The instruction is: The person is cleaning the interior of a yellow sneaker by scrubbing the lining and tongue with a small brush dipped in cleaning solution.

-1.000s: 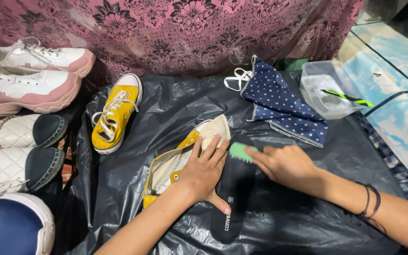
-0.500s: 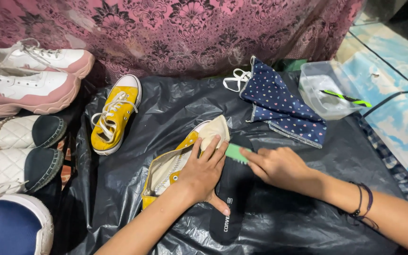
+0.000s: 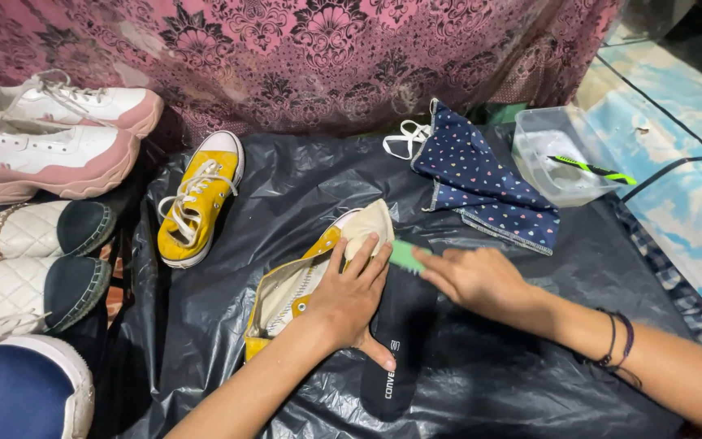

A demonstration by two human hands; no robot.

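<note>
left hand [image 3: 351, 297] spread flat, pinning black insole [image 3: 396, 341] | right hand [image 3: 477, 280] pinches green brush [image 3: 405, 255] | insole looks light, floppy; best held at edges

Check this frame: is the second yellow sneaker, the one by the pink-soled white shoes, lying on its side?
No: the laced yellow sneaker stands upright on its sole on the black plastic sheet, away from both hands.

Far across, a pink floral-patterned cloth [image 3: 286, 57]; below, crinkled black plastic sheet [image 3: 530, 382]; right, a blue-and-white patterned mat [image 3: 676, 162]. Dim, even light.
</note>
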